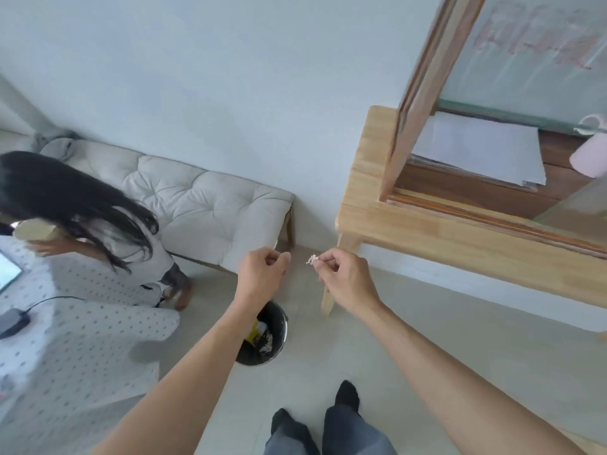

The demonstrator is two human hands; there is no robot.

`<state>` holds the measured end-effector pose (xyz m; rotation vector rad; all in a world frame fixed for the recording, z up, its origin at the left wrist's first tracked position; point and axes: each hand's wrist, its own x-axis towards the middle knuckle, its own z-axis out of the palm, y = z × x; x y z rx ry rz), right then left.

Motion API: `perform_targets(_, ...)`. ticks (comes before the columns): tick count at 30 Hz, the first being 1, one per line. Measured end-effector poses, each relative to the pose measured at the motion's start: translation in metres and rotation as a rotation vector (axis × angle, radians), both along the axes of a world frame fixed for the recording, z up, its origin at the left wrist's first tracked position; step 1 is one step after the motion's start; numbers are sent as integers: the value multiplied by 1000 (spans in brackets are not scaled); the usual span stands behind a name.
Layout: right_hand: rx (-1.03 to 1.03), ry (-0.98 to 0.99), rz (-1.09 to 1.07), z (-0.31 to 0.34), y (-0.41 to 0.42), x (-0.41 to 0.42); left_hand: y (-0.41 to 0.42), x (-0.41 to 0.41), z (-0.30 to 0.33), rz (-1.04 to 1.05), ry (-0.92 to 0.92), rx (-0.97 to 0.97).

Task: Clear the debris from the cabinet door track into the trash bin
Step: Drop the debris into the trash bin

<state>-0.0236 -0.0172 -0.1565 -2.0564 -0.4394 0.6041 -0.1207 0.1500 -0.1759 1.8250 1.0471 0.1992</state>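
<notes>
Hands: 2 are seen, both bare, held out in front of the body above the floor
Right hand [345, 279]: raised with the forearm stretched forward; thumb and fingertips are pinched together on 1 small pale clump
Debris [312, 259]: 1 whitish clump is held at the right fingertips, in the air, above and to the right of the bin, well apart from the cabinet track
Left hand [262, 274]: raised beside the right one, just apart from it; fingers are curled in with thumb and forefinger touching, and whether anything is pinched there cannot be told
Trash bin [279, 326]: 1 round black bin is stood on the floor, partly hidden by the left forearm; scraps and something yellow are seen inside
Cabinet [410, 224]: 1 light wooden cabinet is seen at the right, with a glass door
Door track [492, 218]: 1 dark grooved strip is run along the cabinet's front edge
Paper [476, 152]: 1 white stack is laid inside the cabinet
Bench [203, 198]: 1 cushioned bench is set against the wall
Other person [82, 208]: 1 is crouched at the left
Feet: 2 in dark socks are seen at the bottom
</notes>
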Motion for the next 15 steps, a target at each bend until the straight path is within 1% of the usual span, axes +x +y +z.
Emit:
perform_targets(3, -99, 35, 100, -35, 19, -15, 15, -36, -28, 81, 65, -22)
perform_targets(5, -157, 79, 154, -62, 31, -23, 28, -56, -56, 141, 113, -71)
perform_targets(8, -219, 123, 148, -91, 34, -31, 31, -79, -82, 209, 170, -123)
perform_targets(15, -400, 248, 236, -201, 63, -53, 40, -130, -203, 352, 300, -227)
